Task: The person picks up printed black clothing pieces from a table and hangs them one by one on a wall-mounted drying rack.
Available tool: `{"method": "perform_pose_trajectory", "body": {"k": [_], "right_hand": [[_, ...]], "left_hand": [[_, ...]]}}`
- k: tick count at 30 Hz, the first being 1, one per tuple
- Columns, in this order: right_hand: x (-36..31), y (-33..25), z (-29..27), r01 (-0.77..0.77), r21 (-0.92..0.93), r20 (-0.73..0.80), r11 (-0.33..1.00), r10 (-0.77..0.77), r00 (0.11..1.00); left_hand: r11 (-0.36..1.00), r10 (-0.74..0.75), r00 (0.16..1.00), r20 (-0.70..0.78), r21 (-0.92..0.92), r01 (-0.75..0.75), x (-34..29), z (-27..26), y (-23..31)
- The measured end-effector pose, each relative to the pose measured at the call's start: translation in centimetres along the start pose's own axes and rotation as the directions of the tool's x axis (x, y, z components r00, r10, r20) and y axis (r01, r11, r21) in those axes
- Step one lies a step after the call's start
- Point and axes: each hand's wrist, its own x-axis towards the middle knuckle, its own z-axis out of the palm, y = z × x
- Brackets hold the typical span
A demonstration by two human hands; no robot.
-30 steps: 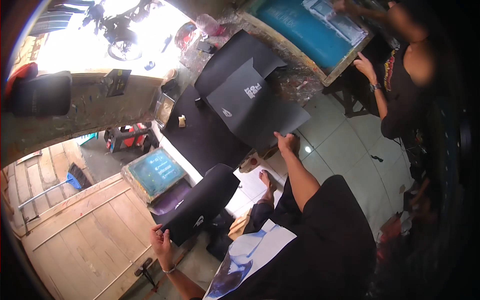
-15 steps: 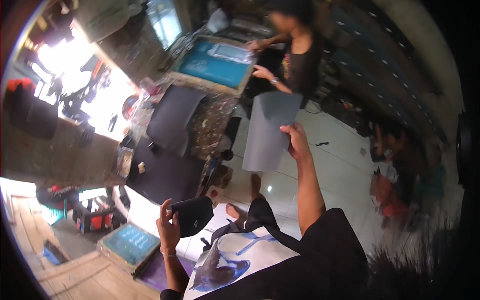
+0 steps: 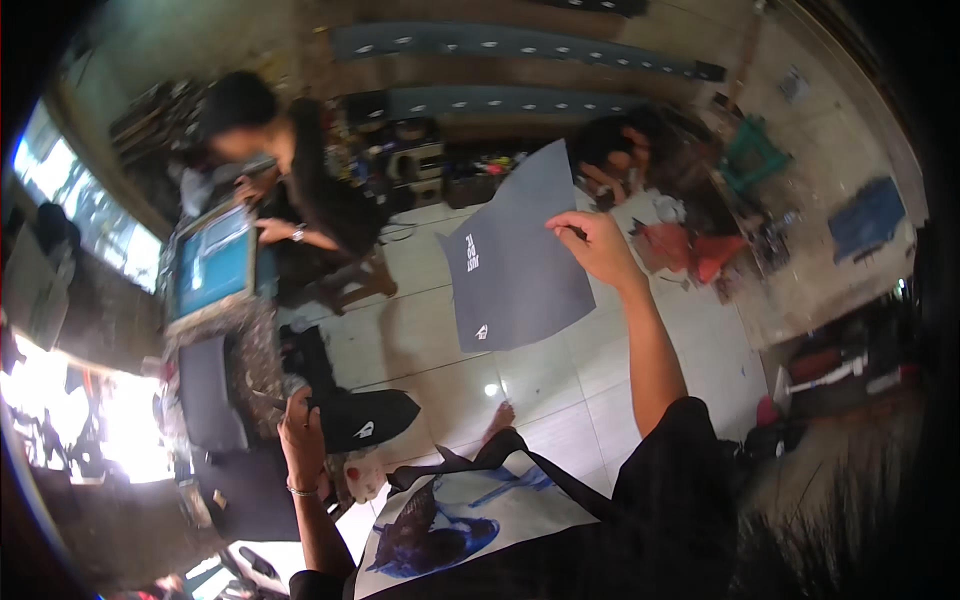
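Note:
Out in front, a dark grey flexible sheet (image 3: 525, 275) hangs from my right hand (image 3: 598, 248), pinched by its right edge between thumb and fingers. White print shows along its left side. My left hand (image 3: 302, 438), lower and to the left, is closed on a smaller-looking black sheet (image 3: 375, 418) with a white mark. That piece juts out to the right of the fingers, over the floor beside the worktable. Part of it is hidden behind my hand.
On the paint-spattered worktable (image 3: 262, 358) at left lie a dark sheet (image 3: 212, 400) and a teal printing screen (image 3: 218, 268). A person (image 3: 325, 190) works at that screen. Another person (image 3: 612, 150) crouches at the back, near a green stool (image 3: 750, 155). Printed strips (image 3: 500, 102) line the back wall.
My view has swung to the right, so the worktable now sits farther left. The grey sheet has turned and its printed face shows. Both hands keep their sheets.

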Motion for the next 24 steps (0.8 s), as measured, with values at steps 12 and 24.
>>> {"method": "perform_pose_trajectory", "body": {"k": [12,24], "right_hand": [[-5.9,23.8,-23.8,-0.239,-0.603,-0.005,0.761,0.297,0.955],[-12.1,49.0,-39.0,-0.407,-0.531,0.061,0.743,0.513,0.857]], "left_hand": [[0.986,0.135,0.980,0.144,-0.117,-0.119,15.6,19.9,16.9],[0.980,0.196,0.943,0.271,-0.035,-0.193,31.8,43.6,21.6]]}}
